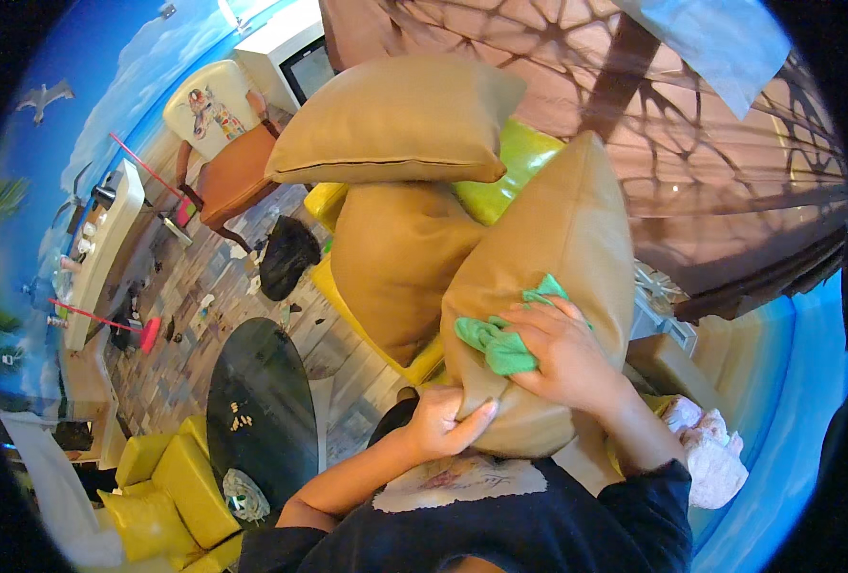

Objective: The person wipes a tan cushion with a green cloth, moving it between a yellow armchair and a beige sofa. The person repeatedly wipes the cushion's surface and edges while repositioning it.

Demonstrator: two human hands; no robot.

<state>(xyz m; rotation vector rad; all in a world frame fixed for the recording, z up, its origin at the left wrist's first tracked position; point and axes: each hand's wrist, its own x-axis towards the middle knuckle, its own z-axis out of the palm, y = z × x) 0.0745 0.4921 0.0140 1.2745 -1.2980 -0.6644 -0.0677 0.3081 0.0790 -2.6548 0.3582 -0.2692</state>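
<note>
A large tan cushion (538,236) leans upright against my body. My left hand (449,426) grips its lower edge, thumb on the near face. Over the same cushion lies my right hand (556,351), pressing a bunched green cloth (506,347) to its surface; parts of the cloth stick out past the fingers. Beyond it, a second tan cushion (399,265) stands on a yellow seat (367,333), and a third tan cushion (395,118) rests on top of that one. A shiny yellow-green cushion (513,168) shows behind them.
To the left stand a dark oval table (259,401) with small pieces on it, a yellow armchair (180,487) and an orange-seated chair (234,175). A black bag (288,258) and scraps litter the floor. Brown curtains (718,179) hang at right, above a pale bundled cloth (710,458).
</note>
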